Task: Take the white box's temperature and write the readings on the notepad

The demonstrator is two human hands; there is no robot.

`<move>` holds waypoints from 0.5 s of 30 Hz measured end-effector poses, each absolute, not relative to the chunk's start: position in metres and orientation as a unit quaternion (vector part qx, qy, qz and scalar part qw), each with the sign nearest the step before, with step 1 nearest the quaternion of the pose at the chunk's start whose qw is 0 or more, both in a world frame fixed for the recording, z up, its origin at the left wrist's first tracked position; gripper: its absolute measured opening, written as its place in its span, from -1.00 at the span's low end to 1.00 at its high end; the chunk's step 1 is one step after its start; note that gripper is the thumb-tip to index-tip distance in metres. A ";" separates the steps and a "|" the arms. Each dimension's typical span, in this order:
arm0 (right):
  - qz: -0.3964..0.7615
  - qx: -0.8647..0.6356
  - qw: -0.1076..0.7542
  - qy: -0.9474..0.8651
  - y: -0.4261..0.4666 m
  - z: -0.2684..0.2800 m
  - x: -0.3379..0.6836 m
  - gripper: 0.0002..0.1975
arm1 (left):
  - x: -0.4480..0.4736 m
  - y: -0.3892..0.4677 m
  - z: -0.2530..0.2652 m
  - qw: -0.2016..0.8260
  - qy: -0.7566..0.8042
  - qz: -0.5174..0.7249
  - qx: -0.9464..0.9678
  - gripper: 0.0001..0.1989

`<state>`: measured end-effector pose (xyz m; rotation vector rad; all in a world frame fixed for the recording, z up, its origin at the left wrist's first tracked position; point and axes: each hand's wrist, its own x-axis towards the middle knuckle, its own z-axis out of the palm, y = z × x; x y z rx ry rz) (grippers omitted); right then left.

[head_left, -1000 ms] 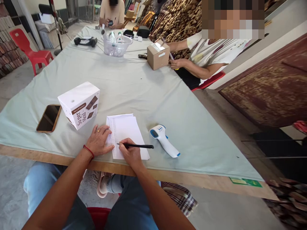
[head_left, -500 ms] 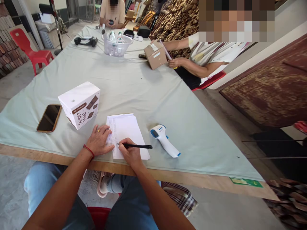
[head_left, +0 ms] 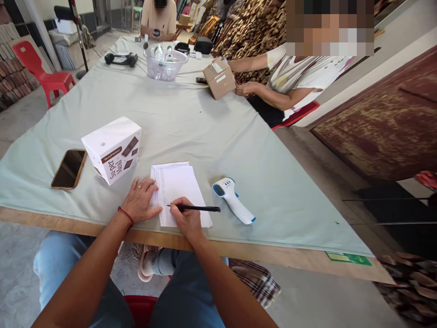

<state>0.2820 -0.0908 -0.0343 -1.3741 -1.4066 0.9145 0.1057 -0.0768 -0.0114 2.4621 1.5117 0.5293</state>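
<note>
White sheets of paper (head_left: 180, 182) lie near the table's front edge, with small rows of writing down their left side. My left hand (head_left: 141, 198) rests flat on the left margin of the sheets, fingers spread. Between the fingers of my right hand (head_left: 187, 221) is a black pen (head_left: 201, 208), its tip at the paper beside the written rows. To the right of the sheets lies a white and blue infrared thermometer (head_left: 234, 200). A white box (head_left: 112, 148) printed "Super Meal" stands to the left, and a phone (head_left: 69, 168) lies beyond it.
A pale cloth covers the table (head_left: 164, 127). Farther back are a clear basin (head_left: 165, 68) with bottles and a black device (head_left: 121, 59). At right, a seated person handles a cardboard box (head_left: 219, 82); another person (head_left: 159, 23) sits at the far end.
The pen and my right hand have shifted slightly right over the paper. My left hand stays put. The flat sheet at the other person's cardboard box is no longer visible.
</note>
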 end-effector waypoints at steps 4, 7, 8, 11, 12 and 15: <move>0.369 -0.561 0.460 -0.582 -0.091 -0.037 0.282 -0.88 | 0.106 -0.077 -0.011 0.104 0.513 0.178 0.833 -0.51; 0.369 -0.564 0.456 -0.581 -0.091 -0.038 0.282 -0.88 | 0.106 -0.077 -0.012 0.102 0.515 0.177 0.833 -0.51; 0.370 -0.564 0.457 -0.580 -0.091 -0.038 0.282 -0.88 | 0.106 -0.077 -0.012 0.101 0.515 0.177 0.833 -0.51; 0.371 -0.562 0.464 -0.576 -0.091 -0.037 0.282 -0.88 | 0.106 -0.076 -0.013 0.100 0.514 0.177 0.834 -0.51; 0.370 -0.562 0.465 -0.575 -0.091 -0.037 0.282 -0.89 | 0.106 -0.076 -0.013 0.100 0.513 0.177 0.834 -0.51; 0.368 -0.562 0.462 -0.579 -0.091 -0.037 0.282 -0.89 | 0.106 -0.077 -0.013 0.099 0.513 0.177 0.834 -0.51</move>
